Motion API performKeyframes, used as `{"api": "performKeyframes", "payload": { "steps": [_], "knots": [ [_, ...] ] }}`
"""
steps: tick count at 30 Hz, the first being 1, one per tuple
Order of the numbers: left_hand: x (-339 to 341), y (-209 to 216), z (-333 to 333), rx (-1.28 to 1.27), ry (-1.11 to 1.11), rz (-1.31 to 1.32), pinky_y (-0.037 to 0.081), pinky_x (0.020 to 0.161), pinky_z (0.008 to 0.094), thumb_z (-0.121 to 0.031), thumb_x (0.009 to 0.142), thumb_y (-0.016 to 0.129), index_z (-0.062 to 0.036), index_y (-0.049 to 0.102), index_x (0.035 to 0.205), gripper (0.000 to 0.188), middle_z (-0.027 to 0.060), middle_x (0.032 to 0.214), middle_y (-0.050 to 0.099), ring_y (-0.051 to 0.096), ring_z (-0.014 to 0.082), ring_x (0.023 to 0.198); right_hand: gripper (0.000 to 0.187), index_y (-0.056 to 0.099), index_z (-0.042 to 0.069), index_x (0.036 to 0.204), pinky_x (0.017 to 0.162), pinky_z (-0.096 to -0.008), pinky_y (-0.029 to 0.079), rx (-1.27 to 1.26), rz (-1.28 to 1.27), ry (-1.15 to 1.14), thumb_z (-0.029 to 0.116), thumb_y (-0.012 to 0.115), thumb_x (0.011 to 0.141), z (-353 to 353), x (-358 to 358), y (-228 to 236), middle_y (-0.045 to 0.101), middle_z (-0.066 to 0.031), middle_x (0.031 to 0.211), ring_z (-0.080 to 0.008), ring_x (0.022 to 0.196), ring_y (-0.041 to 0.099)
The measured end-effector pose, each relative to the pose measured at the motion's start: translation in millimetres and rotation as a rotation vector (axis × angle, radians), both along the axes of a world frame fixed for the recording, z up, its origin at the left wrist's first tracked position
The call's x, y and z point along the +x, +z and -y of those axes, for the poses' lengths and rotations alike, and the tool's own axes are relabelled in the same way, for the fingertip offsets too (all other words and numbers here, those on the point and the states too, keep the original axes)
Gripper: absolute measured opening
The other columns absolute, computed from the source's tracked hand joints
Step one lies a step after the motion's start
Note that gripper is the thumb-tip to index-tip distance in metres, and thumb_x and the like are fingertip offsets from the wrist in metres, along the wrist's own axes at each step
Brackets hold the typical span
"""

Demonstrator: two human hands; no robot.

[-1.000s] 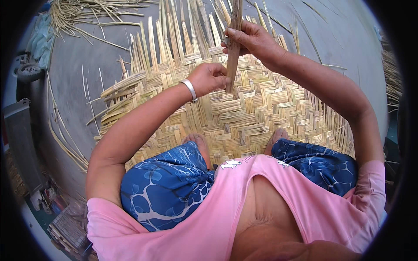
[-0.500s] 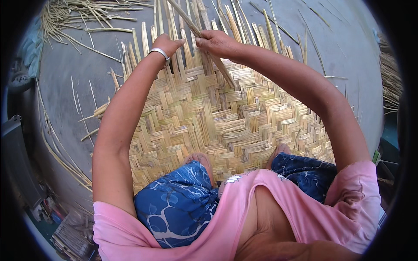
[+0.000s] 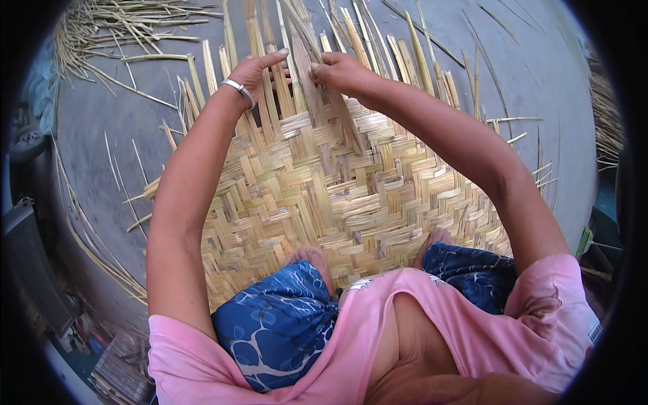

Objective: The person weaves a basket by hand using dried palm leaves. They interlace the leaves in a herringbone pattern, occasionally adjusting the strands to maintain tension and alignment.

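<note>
A woven mat [image 3: 290, 196] of split reed strips lies beneath me, with loose strip ends [image 3: 408, 67] standing out along its far edge. My right hand [image 3: 344, 73] is closed on a flat, greyish reed strip [image 3: 344, 118], which slants from the far edge down onto the weave. My left hand [image 3: 256, 73], wearing a silver bangle [image 3: 239, 91], is at the upright strip ends left of it. Its thumb is stretched out, apart from the fingers, which are partly hidden behind those strips.
A heap of thin dry stalks [image 3: 101, 40] lies on the grey floor [image 3: 540, 81] at the far left. Long stalks [image 3: 94, 236] run along the left side. A bundle of stalks [image 3: 603, 115] is at the right edge. My feet [image 3: 312, 260] rest on the mat.
My left thumb has spread away from its fingers, and the hand has dropped slightly. The right hand has shifted a little right, and the held strip's lower end has moved nearer over the weave.
</note>
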State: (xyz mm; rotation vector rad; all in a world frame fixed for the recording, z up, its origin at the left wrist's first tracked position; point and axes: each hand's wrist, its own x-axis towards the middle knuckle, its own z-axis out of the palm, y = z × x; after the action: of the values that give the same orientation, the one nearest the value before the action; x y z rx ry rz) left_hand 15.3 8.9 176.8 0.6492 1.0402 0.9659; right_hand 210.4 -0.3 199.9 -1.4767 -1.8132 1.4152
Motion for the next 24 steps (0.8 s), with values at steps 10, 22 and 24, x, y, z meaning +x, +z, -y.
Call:
{"api": "performKeyframes", "payload": {
  "steps": [10, 22, 24],
  "knots": [
    [8.6, 1.7, -9.4, 0.055, -0.132, -0.232, 0.053, 0.06, 0.0282, -0.015, 0.072, 0.076, -0.0038, 0.06, 0.088, 0.025, 0.0031, 0.073, 0.062, 0.062, 0.015, 0.064, 0.027, 0.052, 0.001, 0.099, 0.085, -0.0318, 0.045, -0.171, -0.297, -0.069, 0.026, 0.042, 0.096, 14.7, 6.4, 2.5, 0.059, -0.0085, 0.098, -0.0148, 0.092, 0.059],
    [25.8, -23.6, -11.1, 0.107, 0.067, -0.438, 0.054, 0.061, 0.0339, -0.003, 0.071, 0.068, 0.0036, 0.053, 0.101, 0.034, 0.012, 0.086, 0.064, 0.064, 0.0214, 0.071, 0.025, 0.057, -0.003, 0.092, 0.073, -0.0323, 0.047, -0.148, -0.169, -0.103, 0.021, 0.048, 0.092, 14.3, 15.3, -24.3, 0.062, -0.0109, 0.087, -0.0171, 0.08, 0.059],
    [23.6, -10.4, -5.5, 0.127, 0.031, -0.316, 0.054, 0.061, 0.0338, -0.002, 0.072, 0.067, 0.003, 0.052, 0.103, 0.035, 0.0118, 0.088, 0.064, 0.064, 0.0211, 0.073, 0.024, 0.058, -0.002, 0.092, 0.073, -0.0323, 0.046, -0.109, -0.119, -0.081, 0.02, 0.049, 0.092, 12.9, 16.3, -26.4, 0.062, -0.01, 0.084, -0.0174, 0.078, 0.059]
  ]
}}
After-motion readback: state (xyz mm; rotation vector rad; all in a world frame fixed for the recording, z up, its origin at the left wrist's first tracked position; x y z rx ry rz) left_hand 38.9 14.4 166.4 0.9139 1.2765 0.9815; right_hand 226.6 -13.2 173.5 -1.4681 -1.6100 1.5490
